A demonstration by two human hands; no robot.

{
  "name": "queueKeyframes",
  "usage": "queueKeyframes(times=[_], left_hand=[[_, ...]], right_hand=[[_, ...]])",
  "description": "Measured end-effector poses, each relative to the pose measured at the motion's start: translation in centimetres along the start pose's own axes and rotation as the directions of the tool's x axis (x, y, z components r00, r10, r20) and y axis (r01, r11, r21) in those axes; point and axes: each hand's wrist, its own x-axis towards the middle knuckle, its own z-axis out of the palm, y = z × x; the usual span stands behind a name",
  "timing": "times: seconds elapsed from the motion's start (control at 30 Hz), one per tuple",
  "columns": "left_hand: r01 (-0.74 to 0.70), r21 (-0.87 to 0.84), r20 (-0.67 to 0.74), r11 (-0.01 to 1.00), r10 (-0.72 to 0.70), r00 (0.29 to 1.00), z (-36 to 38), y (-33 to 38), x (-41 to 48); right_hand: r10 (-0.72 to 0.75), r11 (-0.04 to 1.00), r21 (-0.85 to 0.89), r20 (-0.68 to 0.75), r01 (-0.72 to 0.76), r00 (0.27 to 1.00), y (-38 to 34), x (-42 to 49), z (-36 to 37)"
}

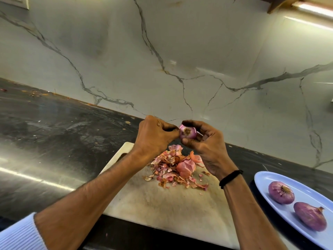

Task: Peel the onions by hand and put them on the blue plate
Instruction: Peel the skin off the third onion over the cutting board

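Observation:
A small purple onion (188, 132) is held up over the cutting board, root end facing me. My right hand (203, 141) grips it between thumb and fingers. My left hand (155, 136) pinches at its left side with the fingertips closed on the skin. Below lies a pile of pink and orange onion skins (177, 168) on the white cutting board (162, 202). At the lower right stands the blue plate (266, 179), holding two peeled purple onions: one nearer the back (281, 192) and one nearer me (310, 216).
The board lies on a dark scratched countertop (54, 127). A white marble wall with grey veins (180, 60) rises close behind the hands. Small scraps litter the counter's far left (36, 93). A black band is on my right wrist (230, 178).

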Motion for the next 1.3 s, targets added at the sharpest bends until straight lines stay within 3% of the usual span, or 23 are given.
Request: queueKeyframes(times=[0.4, 0.53, 0.67, 0.83, 0.97, 1.3], left_hand=[[-0.011, 0.046, -0.004, 0.999, 0.012, 1.0, 0.1, 0.2, -0.4], [0.104, -0.123, -0.019, 0.987, -0.107, 0.994, -0.3, 0.3, 0.1], [0.265, -0.414, 0.098, 0.871, -0.247, 0.964, -0.6, 0.7, 0.4], [0.289, -0.53, 0.165, 0.797, -0.237, 0.957, -0.4, 0.7, 0.6], [0.203, -0.461, 0.156, 0.864, -0.147, 0.977, -0.3, 0.6, 0.3], [0.215, -0.34, 0.12, 0.916, -0.184, 0.976, 0.0, -0.1, 0.6]], right_hand=[[0.006, 1.0, 0.019, 0.028, -0.007, 1.0, -0.3, -0.3, 0.2], [-0.001, 0.998, 0.065, 0.023, 0.0, 1.0, -0.4, -0.2, 0.3], [0.007, 0.993, 0.12, -0.024, -0.004, 1.0, -0.4, 0.1, -0.2], [0.03, 0.982, 0.189, -0.046, -0.021, 0.998, -0.4, 0.2, -0.3], [0.025, 0.98, 0.196, -0.027, -0.019, 0.999, -0.6, 0.1, -0.1], [0.092, 0.976, 0.195, 0.028, -0.096, 0.995, -1.3, -0.2, -0.4]])
